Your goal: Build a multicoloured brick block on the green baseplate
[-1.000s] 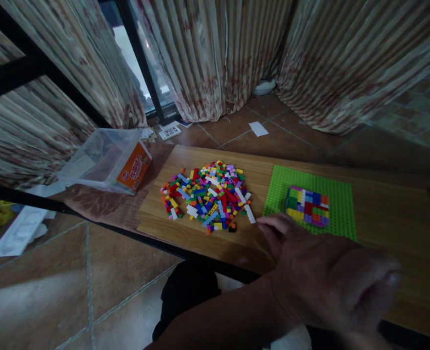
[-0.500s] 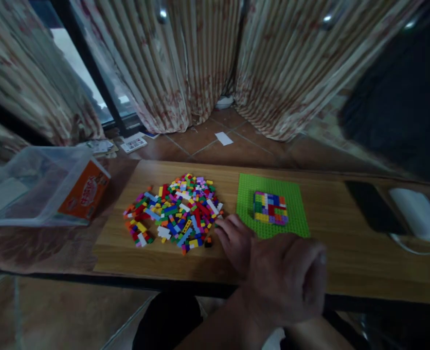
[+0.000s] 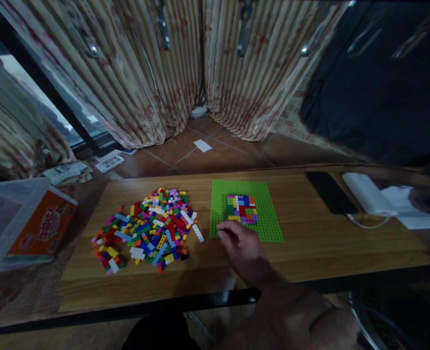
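My right hand (image 3: 242,243) is over the near edge of the green baseplate (image 3: 269,228), thumb and forefinger pinched together. Whatever lies between the fingertips is too small to make out. Just beyond them, a square block of multicoloured toy bricks (image 3: 242,208) is built up on the baseplate. Close to the camera, low in the view, my left hand (image 3: 320,318) lies across my right forearm; it is dark and blurred, with its fingers hidden. A large heap of loose toy bricks (image 3: 149,228) spreads to the left, and a long white brick (image 3: 198,233) lies at its right edge.
Everything stands on a wooden table (image 3: 200,272). On its right side lie a black phone (image 3: 330,192), a white power bank (image 3: 368,193) with a cable, and white paper (image 3: 415,214). A clear plastic box (image 3: 14,194) with an orange label stands left of the table.
My right hand has moved from the heap's right edge to the baseplate. My left hand has dropped lower and rightward in view. The camera has turned right, and a white brick lies apart from the heap.
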A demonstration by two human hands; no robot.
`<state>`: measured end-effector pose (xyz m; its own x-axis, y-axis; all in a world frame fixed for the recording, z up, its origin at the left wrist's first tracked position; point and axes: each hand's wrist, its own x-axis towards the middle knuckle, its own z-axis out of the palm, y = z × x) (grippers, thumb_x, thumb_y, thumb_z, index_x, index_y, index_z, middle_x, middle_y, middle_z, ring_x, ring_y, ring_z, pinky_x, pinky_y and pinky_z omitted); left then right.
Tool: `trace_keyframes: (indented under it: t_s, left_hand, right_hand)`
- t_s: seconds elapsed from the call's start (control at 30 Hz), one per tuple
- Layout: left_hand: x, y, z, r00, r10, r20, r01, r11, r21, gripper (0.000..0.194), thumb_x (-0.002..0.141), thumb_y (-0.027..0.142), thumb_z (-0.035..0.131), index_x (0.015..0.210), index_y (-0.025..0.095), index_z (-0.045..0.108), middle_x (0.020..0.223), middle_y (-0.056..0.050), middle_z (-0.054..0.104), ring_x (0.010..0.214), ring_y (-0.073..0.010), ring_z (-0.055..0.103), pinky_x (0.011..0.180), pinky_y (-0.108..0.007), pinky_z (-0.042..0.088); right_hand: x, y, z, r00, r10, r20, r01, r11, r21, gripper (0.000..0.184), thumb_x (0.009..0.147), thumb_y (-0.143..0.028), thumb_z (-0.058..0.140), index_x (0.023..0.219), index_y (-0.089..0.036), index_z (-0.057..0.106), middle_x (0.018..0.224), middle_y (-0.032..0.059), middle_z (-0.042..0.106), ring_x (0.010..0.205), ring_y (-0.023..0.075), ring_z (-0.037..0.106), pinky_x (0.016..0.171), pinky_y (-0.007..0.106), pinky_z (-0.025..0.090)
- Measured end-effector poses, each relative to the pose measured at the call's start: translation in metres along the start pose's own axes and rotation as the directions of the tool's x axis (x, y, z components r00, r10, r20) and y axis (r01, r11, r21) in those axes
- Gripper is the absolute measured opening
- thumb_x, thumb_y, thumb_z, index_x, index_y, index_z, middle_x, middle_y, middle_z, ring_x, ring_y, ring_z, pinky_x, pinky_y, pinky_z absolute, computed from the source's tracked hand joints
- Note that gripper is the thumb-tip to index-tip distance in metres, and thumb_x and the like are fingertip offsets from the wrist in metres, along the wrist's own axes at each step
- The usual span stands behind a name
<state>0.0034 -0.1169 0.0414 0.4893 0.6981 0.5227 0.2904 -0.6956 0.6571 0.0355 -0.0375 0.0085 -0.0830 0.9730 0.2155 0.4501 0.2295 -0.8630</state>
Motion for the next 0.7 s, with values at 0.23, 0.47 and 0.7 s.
trace_keyframes:
  t_s: [0.23, 0.47, 0.7]
  left_hand:
    - [0.017, -0.029, -0.031, 0.959, -0.171, -0.228, 0.143, 0.981, -0.132, 0.015, 0.088, 0.013, 0.049, 0.096, 0.017, 0.060, 0.079, -0.003, 0.065, 0.071, -0.0128, 0.061, 0.065, -0.024, 0.051]
    - [0.024, -0.066, -0.049, 0.657, -0.707, -0.262, 0.647, 0.707, -0.285, 0.036, 0.085, 0.025, 0.058, 0.119, 0.018, 0.053, 0.101, -0.006, 0.062, 0.074, -0.0133, 0.061, 0.063, -0.025, 0.051]
    - [0.028, -0.079, -0.043, 0.556, -0.819, -0.144, 0.701, 0.555, -0.447, 0.051, 0.080, 0.024, 0.062, 0.127, 0.016, 0.045, 0.114, -0.009, 0.061, 0.092, -0.0176, 0.063, 0.074, -0.029, 0.053]
  right_hand:
    - [-0.005, 0.033, -0.075, 0.900, 0.400, -0.174, -0.359, 0.906, 0.225, 0.033, 0.079, -0.048, 0.065, 0.093, -0.018, 0.064, 0.073, 0.0040, 0.068, 0.062, 0.0175, 0.065, 0.058, 0.029, 0.053]
    - [-0.007, 0.041, -0.082, 0.895, 0.426, -0.130, -0.393, 0.893, 0.220, 0.030, 0.077, -0.047, 0.065, 0.087, -0.019, 0.066, 0.076, 0.0041, 0.070, 0.064, 0.0173, 0.064, 0.058, 0.029, 0.050]
    - [-0.003, 0.049, -0.077, 0.913, 0.370, -0.171, -0.344, 0.924, 0.166, 0.024, 0.075, -0.042, 0.068, 0.083, -0.019, 0.072, 0.087, 0.0046, 0.072, 0.080, 0.0196, 0.065, 0.076, 0.034, 0.049]
